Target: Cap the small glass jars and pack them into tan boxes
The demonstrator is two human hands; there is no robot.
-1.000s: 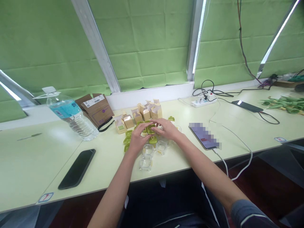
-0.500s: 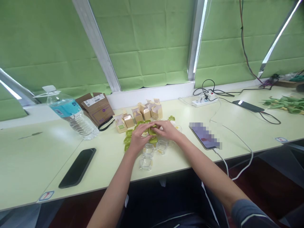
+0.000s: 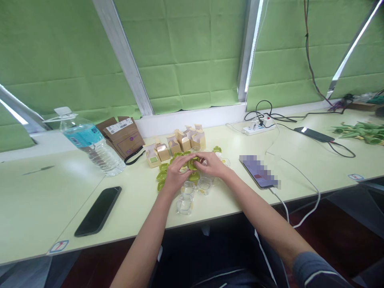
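Between my two hands is a small green plastic cup-like piece [image 3: 193,164]. My left hand [image 3: 177,173] grips its left side with thumb and fingers, and my right hand [image 3: 210,163] has its fingers closed on the right side. Just below them lies another green piece [image 3: 194,177]. Several more green pieces [image 3: 162,176] lie to the left of my left hand, partly covered by it. Nearer to me stand several clear plastic cups [image 3: 184,205], one clear cup [image 3: 204,185] close under my right hand. What lies behind my fingers is hidden.
Small open cardboard boxes [image 3: 175,145] line the table behind my hands. On the left are a water bottle [image 3: 102,156], a brown carton [image 3: 126,140] and a black phone [image 3: 98,212]. To the right lie a charging phone [image 3: 258,171], a power strip [image 3: 258,127] and cables.
The green piece between my hands is turned slightly, its hollow side showing a little more towards me. Both hands stay almost in place; nothing else has visibly moved.
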